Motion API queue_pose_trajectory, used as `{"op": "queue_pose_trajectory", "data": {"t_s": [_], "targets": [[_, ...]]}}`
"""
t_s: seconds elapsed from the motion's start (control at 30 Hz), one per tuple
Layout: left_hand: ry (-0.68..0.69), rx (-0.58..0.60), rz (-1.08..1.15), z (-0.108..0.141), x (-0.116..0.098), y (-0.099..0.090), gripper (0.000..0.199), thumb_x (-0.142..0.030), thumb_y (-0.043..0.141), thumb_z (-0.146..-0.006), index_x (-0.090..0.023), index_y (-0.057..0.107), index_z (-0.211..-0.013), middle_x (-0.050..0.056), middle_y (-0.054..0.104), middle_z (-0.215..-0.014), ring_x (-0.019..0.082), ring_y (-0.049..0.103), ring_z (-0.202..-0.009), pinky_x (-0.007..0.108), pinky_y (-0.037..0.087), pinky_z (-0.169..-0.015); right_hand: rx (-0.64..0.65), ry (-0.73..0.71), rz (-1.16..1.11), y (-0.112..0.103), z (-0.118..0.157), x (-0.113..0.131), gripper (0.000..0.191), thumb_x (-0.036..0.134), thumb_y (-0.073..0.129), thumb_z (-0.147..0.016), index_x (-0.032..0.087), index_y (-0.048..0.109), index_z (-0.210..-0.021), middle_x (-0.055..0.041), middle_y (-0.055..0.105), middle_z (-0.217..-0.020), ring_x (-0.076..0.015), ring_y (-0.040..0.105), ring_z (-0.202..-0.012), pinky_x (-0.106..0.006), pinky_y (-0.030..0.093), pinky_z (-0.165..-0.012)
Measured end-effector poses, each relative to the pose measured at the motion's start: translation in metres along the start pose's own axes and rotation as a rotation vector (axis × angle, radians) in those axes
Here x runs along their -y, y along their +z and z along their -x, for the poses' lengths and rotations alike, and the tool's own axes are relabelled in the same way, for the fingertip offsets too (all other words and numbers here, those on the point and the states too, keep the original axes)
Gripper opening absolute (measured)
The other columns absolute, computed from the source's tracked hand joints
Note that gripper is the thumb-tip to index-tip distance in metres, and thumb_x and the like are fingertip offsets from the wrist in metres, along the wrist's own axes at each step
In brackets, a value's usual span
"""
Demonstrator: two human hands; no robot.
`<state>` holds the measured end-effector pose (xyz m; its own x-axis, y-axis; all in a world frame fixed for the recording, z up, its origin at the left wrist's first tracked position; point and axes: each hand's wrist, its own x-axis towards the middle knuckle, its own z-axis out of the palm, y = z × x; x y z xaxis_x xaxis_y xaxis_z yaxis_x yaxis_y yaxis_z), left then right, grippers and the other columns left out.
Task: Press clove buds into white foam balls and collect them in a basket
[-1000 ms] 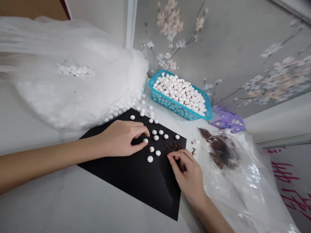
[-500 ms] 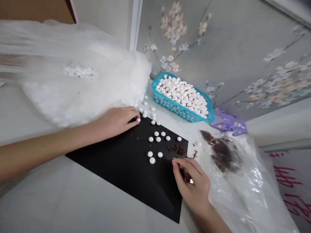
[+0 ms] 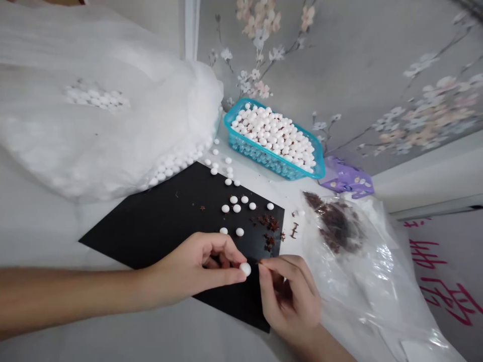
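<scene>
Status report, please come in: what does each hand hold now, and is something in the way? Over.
Left hand: white ball pinched at the fingertips. Right hand: thin brown bit pinched. Nothing seen between them; black sheet below.

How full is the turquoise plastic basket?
Full: the turquoise plastic basket is heaped with white balls right up to its rim.

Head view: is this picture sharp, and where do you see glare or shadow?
In the head view, the light is soft and even, and shadows near the left hand, its white bead and the right hand are weak; glare shows on the plastic bag; the black sheet shows no strong glare; the picture is fairly sharp, though the wall lines slant.
</scene>
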<state>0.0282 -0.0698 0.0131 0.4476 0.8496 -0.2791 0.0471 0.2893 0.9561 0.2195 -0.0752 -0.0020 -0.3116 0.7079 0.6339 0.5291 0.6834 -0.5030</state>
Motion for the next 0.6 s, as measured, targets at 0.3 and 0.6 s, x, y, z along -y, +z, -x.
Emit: {"op": "queue_pose_trajectory", "data": {"t_s": [0.3, 0.6], "targets": [[-0.046, -0.043, 0.072, -0.0044, 0.0063, 0.0014, 0.016, -0.03, 0.069, -0.07, -0.017, 0.064, -0.078, -0.004, 0.06, -0.071, 0.009, 0.055, -0.068, 0.02, 0.043, -0.063, 0.078, -0.013, -0.025, 0.004, 0.0017, -0.0037, 0.024, 0.0, 0.054, -0.077, 0.018, 0.056, -0.093, -0.0027, 0.057, -0.073, -0.0112, 0.054, -0.062, -0.022, 0.047, -0.051], [-0.043, -0.033, 0.135, -0.0048, 0.0076, -0.0002, 0.014, -0.028, 0.07, -0.07, -0.017, 0.064, -0.077, -0.004, 0.062, -0.072, 0.008, 0.057, -0.07, 0.019, 0.044, -0.065, 0.151, 0.012, -0.083, 0.0009, 0.0006, -0.0022, 0.025, 0.01, 0.06, -0.076, 0.016, 0.054, -0.1, -0.0035, 0.056, -0.078, -0.0087, 0.046, -0.052, -0.023, 0.045, -0.046]]}}
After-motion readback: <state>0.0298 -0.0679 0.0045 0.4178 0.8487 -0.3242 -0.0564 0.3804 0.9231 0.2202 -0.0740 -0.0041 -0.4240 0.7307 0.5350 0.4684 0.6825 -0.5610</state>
